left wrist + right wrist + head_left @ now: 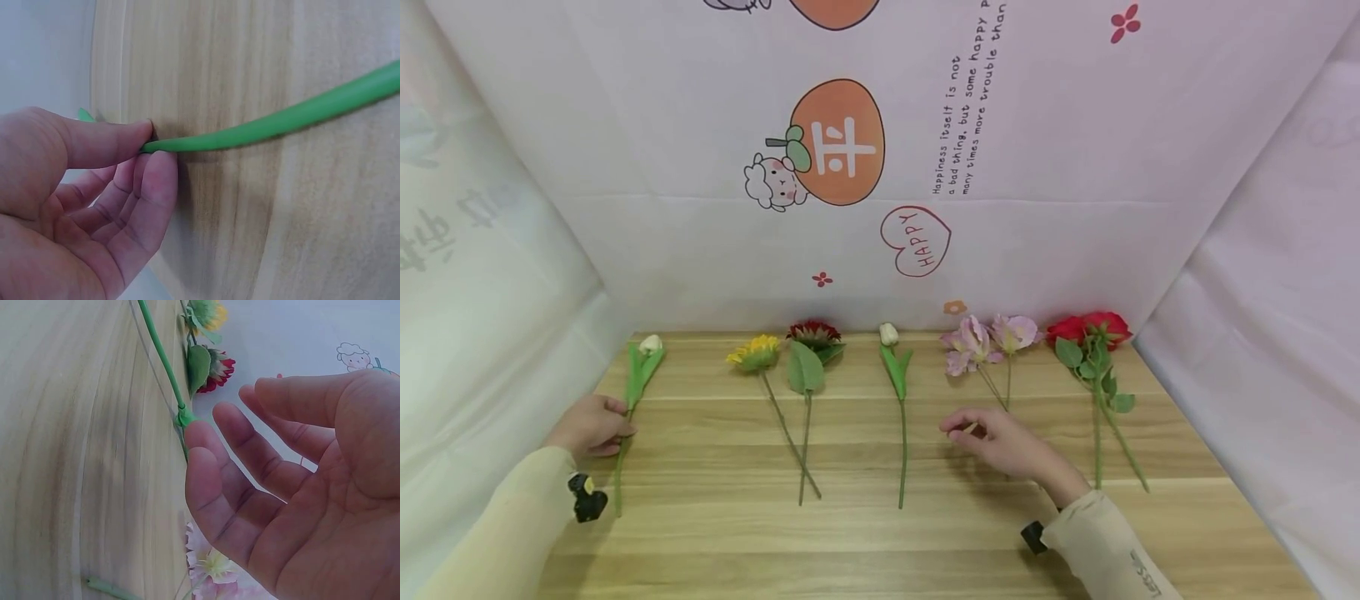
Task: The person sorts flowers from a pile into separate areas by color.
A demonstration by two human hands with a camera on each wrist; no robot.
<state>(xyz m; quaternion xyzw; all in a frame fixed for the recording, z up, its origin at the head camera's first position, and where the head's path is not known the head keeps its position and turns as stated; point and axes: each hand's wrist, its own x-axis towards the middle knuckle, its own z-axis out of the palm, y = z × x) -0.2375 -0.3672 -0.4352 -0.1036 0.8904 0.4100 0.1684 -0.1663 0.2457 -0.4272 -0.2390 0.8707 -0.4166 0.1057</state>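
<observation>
At the far left of the table, my left hand [592,427] pinches the green stem [244,132] of an artificial white tulip [636,379] between thumb and fingertips. The tulip's bloom points toward the back wall. My right hand [1000,442] is held over the table with loosely bent fingers and nothing in its grasp. It lies between a second white tulip [898,375] and the pale purple flowers [973,343], covering part of their stems in the head view. In the right wrist view, the second tulip's green stem [164,362] runs just beyond the fingertips.
A yellow flower [756,353] and a dark red flower [814,333] lie left of centre with stems crossing. Red roses [1097,329] lie at the right end of the wooden table [737,542]. Printed white cloth [1037,250] hangs along the back and both sides.
</observation>
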